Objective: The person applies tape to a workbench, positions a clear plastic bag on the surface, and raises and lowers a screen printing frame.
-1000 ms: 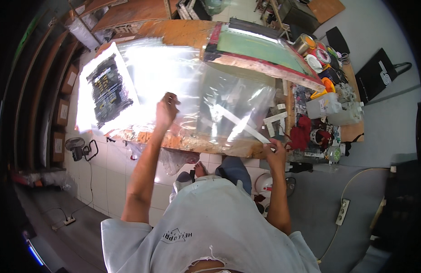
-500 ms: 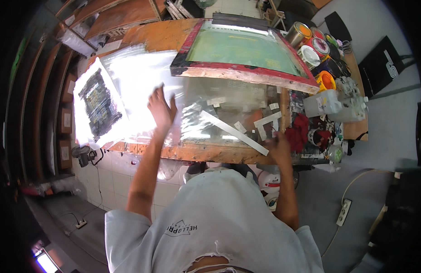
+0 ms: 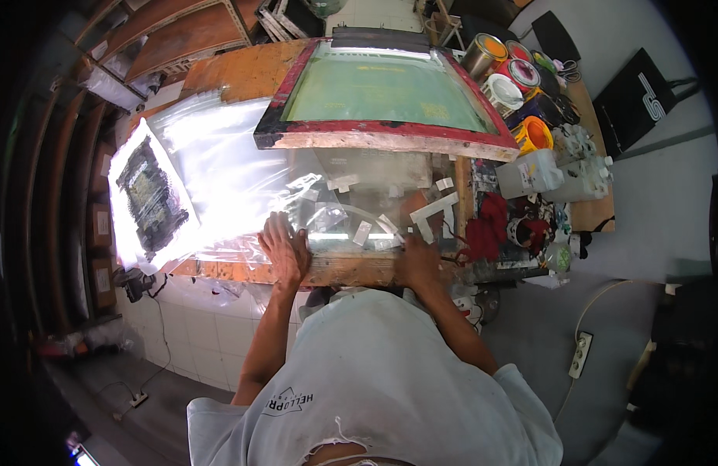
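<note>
My left hand [image 3: 285, 250] lies on the clear plastic sheet [image 3: 219, 182] near the table's front edge, fingers stretched out and holding nothing. At the front edge to its right, my right hand [image 3: 419, 260] is closed and a little blurred. A pale strip [image 3: 367, 212], bent in a smeared curve, meets its fingertips. Short white tape pieces [image 3: 361, 232] and an L-shaped white piece [image 3: 435, 215] lie around it on the glassy work surface [image 3: 328, 252]. Just beyond stands a red-edged screen printing frame [image 3: 390, 141] with green mesh.
A white sheet with a dark smeared patch [image 3: 149, 198] lies at the left. Along the right are a red cloth [image 3: 487, 225], translucent jugs [image 3: 530, 175], an orange-lined tub [image 3: 535, 134] and several ink cans [image 3: 485, 56].
My left hand has come down nearer the front edge. My right hand has moved left, and the long strip that lay straight is now bent and shifted with it. The whole view has shifted slightly.
</note>
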`<state>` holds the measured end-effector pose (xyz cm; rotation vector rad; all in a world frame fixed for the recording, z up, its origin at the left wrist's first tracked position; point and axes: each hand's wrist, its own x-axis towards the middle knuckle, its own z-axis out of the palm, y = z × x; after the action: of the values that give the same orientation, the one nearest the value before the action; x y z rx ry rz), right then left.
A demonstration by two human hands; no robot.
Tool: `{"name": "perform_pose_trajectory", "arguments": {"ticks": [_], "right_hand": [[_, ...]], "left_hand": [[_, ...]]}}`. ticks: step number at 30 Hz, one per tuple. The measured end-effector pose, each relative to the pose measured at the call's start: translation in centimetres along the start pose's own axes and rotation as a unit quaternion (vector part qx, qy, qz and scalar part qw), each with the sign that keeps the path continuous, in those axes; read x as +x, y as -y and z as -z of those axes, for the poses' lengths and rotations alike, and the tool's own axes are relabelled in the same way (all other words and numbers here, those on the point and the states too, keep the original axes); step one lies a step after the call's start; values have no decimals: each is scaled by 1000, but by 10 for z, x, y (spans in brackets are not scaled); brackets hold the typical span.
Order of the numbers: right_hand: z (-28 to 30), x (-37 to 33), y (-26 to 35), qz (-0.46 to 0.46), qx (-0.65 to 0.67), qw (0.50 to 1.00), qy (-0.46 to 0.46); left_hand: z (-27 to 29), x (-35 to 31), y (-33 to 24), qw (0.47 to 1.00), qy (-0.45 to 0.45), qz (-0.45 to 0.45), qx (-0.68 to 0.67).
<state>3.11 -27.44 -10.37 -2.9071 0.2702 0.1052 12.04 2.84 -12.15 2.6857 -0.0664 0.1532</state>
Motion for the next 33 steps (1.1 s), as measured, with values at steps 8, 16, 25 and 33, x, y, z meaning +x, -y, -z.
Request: {"name": "perform_pose_trajectory", "arguments": {"ticks": [8, 16, 25, 33], "right_hand": [[50, -27, -114, -167, -19, 974, -149], [58, -18, -99, -30, 1, 993, -112], [22, 23, -43, 112, 7, 994, 2], [186, 83, -37, 123, -21, 863, -489]], "left_hand": [[-17, 6, -23, 1000, 10, 13, 9], [-30, 23, -40, 996, 54, -58, 40], [-38, 29, -58, 1000, -5, -16, 13], [-48, 50, -62, 999, 21, -32, 36]]}}
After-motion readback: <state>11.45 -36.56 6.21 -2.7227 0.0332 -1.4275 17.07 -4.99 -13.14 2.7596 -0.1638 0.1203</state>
